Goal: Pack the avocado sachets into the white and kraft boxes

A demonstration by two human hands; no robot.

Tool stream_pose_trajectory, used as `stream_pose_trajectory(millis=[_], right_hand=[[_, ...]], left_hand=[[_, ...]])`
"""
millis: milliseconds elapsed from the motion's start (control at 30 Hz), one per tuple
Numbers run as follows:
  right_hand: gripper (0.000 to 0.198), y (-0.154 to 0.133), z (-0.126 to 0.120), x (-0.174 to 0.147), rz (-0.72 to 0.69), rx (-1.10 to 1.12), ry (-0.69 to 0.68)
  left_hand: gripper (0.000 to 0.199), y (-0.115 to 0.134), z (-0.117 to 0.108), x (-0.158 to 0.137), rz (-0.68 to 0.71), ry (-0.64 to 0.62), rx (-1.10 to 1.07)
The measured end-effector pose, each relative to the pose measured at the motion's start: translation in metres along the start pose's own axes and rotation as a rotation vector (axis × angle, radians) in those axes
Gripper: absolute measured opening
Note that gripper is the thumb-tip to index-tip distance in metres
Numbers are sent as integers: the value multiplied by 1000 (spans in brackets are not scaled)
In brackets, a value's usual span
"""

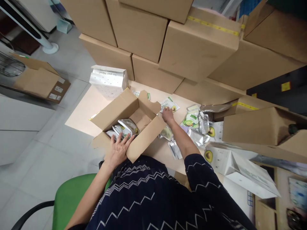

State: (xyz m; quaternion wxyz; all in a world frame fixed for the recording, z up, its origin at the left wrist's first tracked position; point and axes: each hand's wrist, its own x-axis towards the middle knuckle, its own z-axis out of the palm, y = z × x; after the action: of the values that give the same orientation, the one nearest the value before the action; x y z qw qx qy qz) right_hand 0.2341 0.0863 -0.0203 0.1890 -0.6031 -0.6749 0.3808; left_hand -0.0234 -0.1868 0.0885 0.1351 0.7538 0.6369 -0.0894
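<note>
An open cardboard box [148, 135] sits tilted in front of me, its flaps folded out. Several foil pouches [129, 126] stand packed at its near left end. My left hand [119, 150] reaches over that end, fingers spread and resting on the pouches. Beyond the box's right side, my right hand [167, 115] is closed at the lower edge of a white and green pouch [171, 103] with an avocado print; its fingertips are partly hidden. More loose pouches [192, 119] lie in a pile to the right of this hand.
A silver-white printed carton [109, 80] stands behind the box on the table [82, 110]. Stacked cardboard boxes [141, 32] wall off the far side. At right are another open cardboard box [251, 127] and a white carton [249, 174]. A green chair [72, 198] is at lower left.
</note>
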Motion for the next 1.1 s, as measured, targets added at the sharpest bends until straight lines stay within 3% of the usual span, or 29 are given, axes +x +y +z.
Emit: stream_pose_trajectory(millis=[133, 233, 300, 400, 467, 533, 600, 733, 800, 933, 1100], right_hand=[[20, -6, -16, -5, 136, -107, 147], [10, -18, -51, -9, 211, -168, 281], [14, -33, -83, -19, 204, -173, 415], [18, -70, -126, -53, -4, 0, 697], [20, -102, -142, -83, -211, 174, 764], [23, -133, -140, -109, -361, 270, 657], [23, -159, -122, -123, -429, 253, 432], [26, -191, -59, -117, -383, -178, -120], [29, -198, -26, -106, -335, -421, -331], [23, -199, 25, -85, -304, -549, -573], [20, -190, 53, -72, -307, -585, -816]], left_hand=[[77, 1, -1, 0, 0, 8, -9], [77, 4, -5, 0, -5, -4, -14], [78, 5, -7, 0, -3, -17, -16], [79, 5, -10, 0, -2, -34, -22], [79, 5, -11, 0, -6, -49, -23], [80, 5, -12, 0, -10, -59, -25], [80, 6, -15, 0, -7, -64, -32], [81, 8, -17, 0, -16, -69, -48], [82, 8, -16, -1, -28, -64, -55], [84, 8, -10, -1, -31, -48, -58], [86, 6, -4, 0, -30, -18, -43]])
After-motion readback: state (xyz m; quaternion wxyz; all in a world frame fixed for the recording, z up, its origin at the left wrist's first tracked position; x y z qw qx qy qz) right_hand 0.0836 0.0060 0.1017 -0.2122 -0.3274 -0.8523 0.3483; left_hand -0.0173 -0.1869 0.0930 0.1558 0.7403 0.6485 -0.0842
